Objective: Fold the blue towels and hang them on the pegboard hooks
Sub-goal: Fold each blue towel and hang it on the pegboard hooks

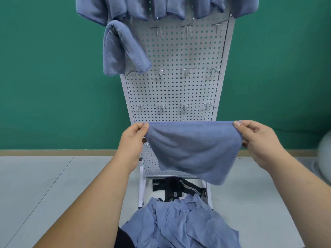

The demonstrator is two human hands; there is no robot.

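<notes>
We hold a blue towel (193,151) stretched out in front of the pegboard (179,86). Our left hand (133,140) pinches its top left corner and our right hand (259,140) pinches the top right. A folded towel (120,49) hangs on the board's upper left, and a heap of towels (180,224) lies below our arms.

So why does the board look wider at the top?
Head view: wide-angle distortion flares the pegboard upward; the grey shape at the right edge is blurred beyond telling; lighting is even, no glare on the held towel.
</notes>
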